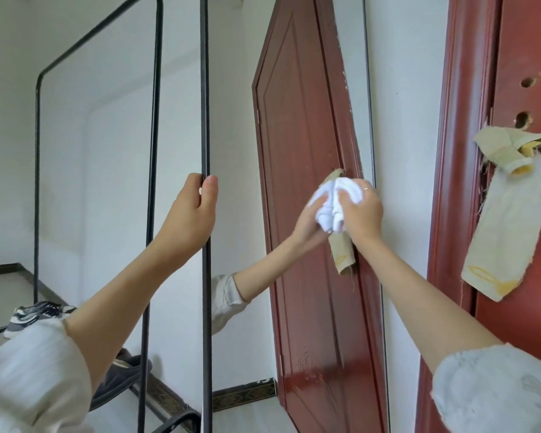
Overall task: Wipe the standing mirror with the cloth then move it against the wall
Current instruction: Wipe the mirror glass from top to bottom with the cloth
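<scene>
The standing mirror (241, 126) fills the middle of the view, tall with a thin black frame, and reflects a red door and my own arm. My left hand (194, 210) grips its left frame edge at about mid-height, thumb in front, fingers behind. My right hand (361, 210) holds a bunched white cloth (341, 203) and presses it against the glass near the mirror's right edge. The cloth's reflection meets it on the glass.
A black metal rack (152, 151) stands left of the mirror, with sneakers (35, 317) and a dark slipper (122, 376) on its lower bars. A red door (512, 245) with a beige cloth (509, 232) hanging from its handle is close on the right. White wall behind.
</scene>
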{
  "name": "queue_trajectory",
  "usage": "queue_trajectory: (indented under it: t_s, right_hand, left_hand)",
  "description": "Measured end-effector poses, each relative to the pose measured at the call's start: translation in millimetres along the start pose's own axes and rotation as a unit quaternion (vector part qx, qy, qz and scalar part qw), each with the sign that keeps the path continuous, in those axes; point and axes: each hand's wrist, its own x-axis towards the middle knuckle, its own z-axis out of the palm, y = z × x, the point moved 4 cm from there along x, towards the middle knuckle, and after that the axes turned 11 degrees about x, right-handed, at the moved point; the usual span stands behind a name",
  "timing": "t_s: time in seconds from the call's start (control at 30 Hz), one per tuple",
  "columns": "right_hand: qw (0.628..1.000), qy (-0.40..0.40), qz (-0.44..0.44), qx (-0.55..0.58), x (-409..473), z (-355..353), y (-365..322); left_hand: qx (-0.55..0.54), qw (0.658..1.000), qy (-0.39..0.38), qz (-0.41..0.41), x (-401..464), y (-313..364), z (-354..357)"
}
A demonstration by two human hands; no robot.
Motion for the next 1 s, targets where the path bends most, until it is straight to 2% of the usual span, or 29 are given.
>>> queue_trajectory:
  t_s: [0.17,0.3,0.43,0.73,0.9,1.0]
  right_hand:
    - [0.992,0.06,0.088,-0.069,37,-25,38]
    - [0.968,0.115,0.203,-0.088,44,-48,70]
    - [0.968,0.136,0.207,-0.039,49,-42,65]
    - [0.996,0.088,0.03,-0.001,44,31,-34]
    - [0.991,-0.01,-0.129,0.02,-11,65,-88]
    - [0.976,-0.092,-0.185,0.061,-51,76,-105]
  left_hand:
    - [-0.034,0.999,-0.013,-0.012,11,1,-3]
    - [-0.048,0.999,-0.006,-0.009,20,3,-5]
    - [-0.018,0.999,0.032,0.011,23,9,-2]
    - [-0.023,0.999,0.039,0.027,25,4,2]
    - [-0.043,0.998,0.018,0.029,28,2,1]
    - [-0.091,0.995,-0.027,0.012,30,-3,-3]
